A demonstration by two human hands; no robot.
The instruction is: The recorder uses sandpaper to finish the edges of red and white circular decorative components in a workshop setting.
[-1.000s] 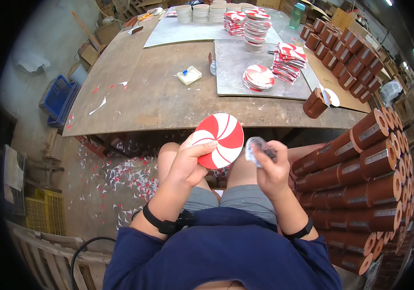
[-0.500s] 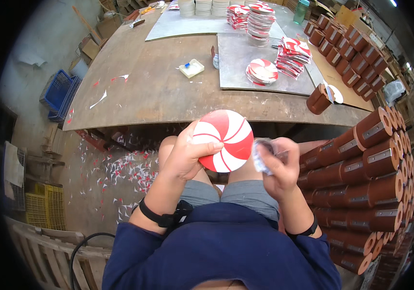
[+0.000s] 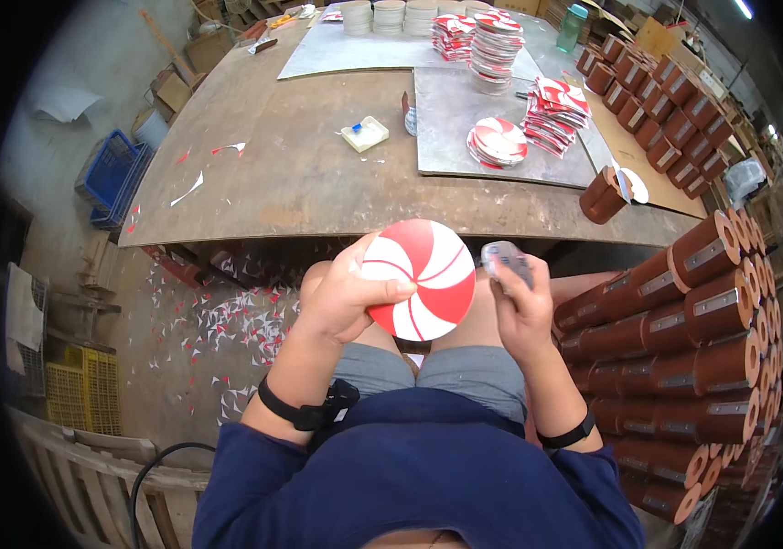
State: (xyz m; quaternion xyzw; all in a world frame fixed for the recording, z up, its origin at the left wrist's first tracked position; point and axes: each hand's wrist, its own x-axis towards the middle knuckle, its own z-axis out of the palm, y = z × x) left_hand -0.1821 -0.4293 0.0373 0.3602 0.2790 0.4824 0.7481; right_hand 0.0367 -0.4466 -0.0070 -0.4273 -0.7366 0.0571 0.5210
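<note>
Seated at the centre of the frame, a worker is holding a red-and-white swirl disc [image 3: 419,279] up over the lap, the left hand [image 3: 346,297] pinching its left edge with thumb across the face. Just right of it, the right hand [image 3: 520,306] is closing around a small greyish object [image 3: 504,259], too blurred to identify, sitting near the disc's right rim but apart from it. Above them in the picture, the wooden bench [image 3: 300,183] is carrying a grey metal sheet [image 3: 455,119] with a low pile of finished discs [image 3: 498,142], taller stacks [image 3: 494,41] further up and a small white tray [image 3: 365,134]. Brown cylinders [image 3: 693,320] are lying stacked down the right side; red and white paper scraps [image 3: 227,320] are littering the floor at lower left. With only one edge pinched, the disc looks liable to tilt or slip to the floor if the right hand presses on it off-centre.
</note>
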